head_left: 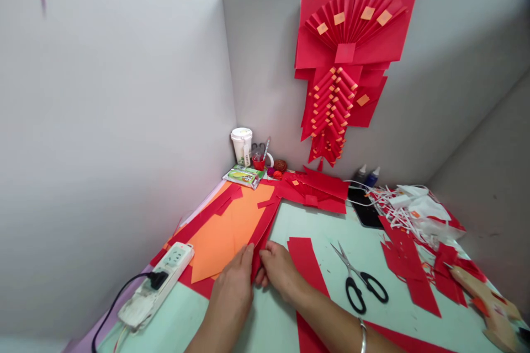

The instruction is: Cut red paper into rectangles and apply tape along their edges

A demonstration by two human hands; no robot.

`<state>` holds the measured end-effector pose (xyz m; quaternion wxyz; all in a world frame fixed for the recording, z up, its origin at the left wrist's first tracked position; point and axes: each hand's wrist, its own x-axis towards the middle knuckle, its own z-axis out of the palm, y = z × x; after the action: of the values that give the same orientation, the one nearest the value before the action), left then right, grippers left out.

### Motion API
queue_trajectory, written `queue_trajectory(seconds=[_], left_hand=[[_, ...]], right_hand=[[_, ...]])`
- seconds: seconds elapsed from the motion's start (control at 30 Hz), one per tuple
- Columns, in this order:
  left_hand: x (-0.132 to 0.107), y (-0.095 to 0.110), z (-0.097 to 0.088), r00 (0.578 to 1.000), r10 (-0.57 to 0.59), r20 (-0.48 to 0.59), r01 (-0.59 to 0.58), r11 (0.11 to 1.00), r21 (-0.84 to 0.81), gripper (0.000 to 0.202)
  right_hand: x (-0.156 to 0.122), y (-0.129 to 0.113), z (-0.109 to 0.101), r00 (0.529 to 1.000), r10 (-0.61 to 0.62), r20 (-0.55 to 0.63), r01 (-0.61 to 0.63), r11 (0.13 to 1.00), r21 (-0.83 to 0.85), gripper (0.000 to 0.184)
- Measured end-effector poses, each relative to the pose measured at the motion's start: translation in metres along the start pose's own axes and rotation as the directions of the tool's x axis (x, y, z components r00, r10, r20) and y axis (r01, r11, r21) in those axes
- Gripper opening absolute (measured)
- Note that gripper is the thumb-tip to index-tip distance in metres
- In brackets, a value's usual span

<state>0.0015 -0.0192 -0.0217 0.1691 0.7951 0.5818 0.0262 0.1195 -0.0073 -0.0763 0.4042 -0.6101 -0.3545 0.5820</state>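
Left hand and right hand, fingers closed, both pinch narrow red paper strip, left of black-handled steel scissors; orange paper sheet further left.

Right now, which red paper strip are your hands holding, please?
The narrow red paper strip bordering the orange paper sheet; the wider red strip lies flat beside the black-handled scissors.

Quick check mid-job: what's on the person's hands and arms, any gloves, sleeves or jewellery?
No gloves on the left hand or right hand, and no rings show. Both forearms are bare as far as the frame reaches, with no sleeves in view. The only thing worn is a thin silver bangle round the right wrist.
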Motion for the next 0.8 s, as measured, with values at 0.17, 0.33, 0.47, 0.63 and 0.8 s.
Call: queue_trajectory(seconds=[0.17,0.33,0.47,0.63,0.8], left_hand=[[0.004,-0.003,-0.011,0.998,-0.050,-0.042,0.050,0.999,0.001,0.062],[0.009,-0.004,-0.020,0.995,-0.075,-0.061,0.077,0.997,0.025,0.063],[0.012,-0.005,-0.024,0.996,-0.060,-0.059,0.061,0.998,0.016,0.061],[0.012,-0.009,-0.027,0.997,-0.029,-0.071,0.028,1.000,-0.015,0.060],[0.009,-0.007,-0.032,0.998,0.007,-0.057,-0.010,0.998,-0.055,0.053]], right_hand=[[0.000,0.004,0.000,1.000,-0.010,-0.029,0.011,1.000,0.013,0.028],[0.001,0.003,-0.004,1.000,0.001,-0.029,0.000,0.999,0.044,0.026],[-0.002,-0.001,-0.010,1.000,0.018,-0.015,-0.017,0.998,0.066,0.025],[-0.013,-0.007,-0.014,1.000,0.019,0.000,-0.019,0.997,0.079,0.026],[-0.018,-0.014,-0.014,0.997,0.020,0.070,-0.027,0.994,0.107,0.030]])
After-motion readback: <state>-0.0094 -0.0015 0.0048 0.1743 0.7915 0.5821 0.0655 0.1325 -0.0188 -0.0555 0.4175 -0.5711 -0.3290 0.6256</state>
